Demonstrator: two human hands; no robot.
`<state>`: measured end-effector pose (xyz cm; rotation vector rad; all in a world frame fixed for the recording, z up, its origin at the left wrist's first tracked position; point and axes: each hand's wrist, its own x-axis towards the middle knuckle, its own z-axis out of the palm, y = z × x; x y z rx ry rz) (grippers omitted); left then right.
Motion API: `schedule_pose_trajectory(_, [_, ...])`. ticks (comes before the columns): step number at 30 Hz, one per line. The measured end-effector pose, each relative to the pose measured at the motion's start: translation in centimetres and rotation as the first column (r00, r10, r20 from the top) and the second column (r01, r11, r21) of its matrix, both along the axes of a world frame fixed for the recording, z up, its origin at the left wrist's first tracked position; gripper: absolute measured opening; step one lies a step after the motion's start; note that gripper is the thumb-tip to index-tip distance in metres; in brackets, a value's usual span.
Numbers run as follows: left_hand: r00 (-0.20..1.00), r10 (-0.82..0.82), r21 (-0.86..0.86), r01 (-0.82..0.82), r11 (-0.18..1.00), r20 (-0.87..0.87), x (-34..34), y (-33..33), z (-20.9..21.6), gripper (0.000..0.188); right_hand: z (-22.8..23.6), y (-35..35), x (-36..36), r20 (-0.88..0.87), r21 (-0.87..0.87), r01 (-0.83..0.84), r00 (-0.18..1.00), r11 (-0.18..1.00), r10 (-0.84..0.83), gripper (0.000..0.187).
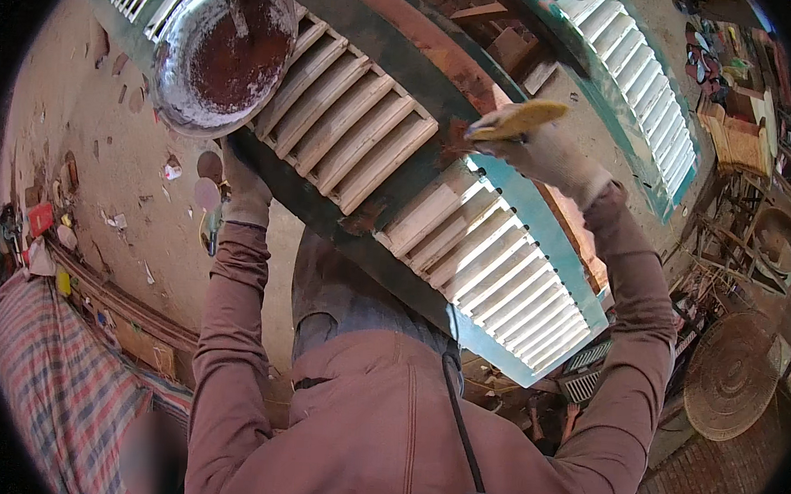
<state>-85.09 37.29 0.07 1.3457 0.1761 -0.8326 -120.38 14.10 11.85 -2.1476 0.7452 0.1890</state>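
Dusty tan floor (170,297), scattered pale scraps (172,170), two round brownish discs (207,195)

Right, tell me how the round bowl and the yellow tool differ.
The bowl is round and hollow; the yellow tool is thin and flat. The bowl looks much larger than the yellow tool. The left hand holds the bowl; the right hand grips the yellow tool. Both are handheld.

Green slatted shutter (410,186) slanting; round bowl (172,79), reddish-brown paste (243,67) inside; yellow flat tool (528,120) nearby.

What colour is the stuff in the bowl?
The stuff is reddish brown; the head view shows it best.
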Motion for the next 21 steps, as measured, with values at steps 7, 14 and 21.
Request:
schedule_pose_trajectory(7, [0.981, -0.120, -0.105, 0.137, 0.985, 0.155, 1.8, 2.0, -4.4, 0.042, -5.3, -1.0, -1.4, 0.204, 0.133, 0.456, 0.856, 0.880, -0.474, 0.034])
schedule_pose_trajectory(14, [0.989, -0.102, -0.320, 0.062, 0.945, -0.109, -0.4, 3.5, -2.7, 0.061, -2.5, 5.9, -1.2, 0.503, 0.124, 0.709, 0.558, 0.694, -0.660, 0.021])
schedule_pose_trajectory(21, [0.852, -0.309, -0.145, 0.273, 0.951, -0.423, -4.9, 3.0, -1.7, 0.057, -1.0, 13.7, -0.3, 0.329, -0.613, 0.561, 0.822, 0.556, -0.466, 0.037])
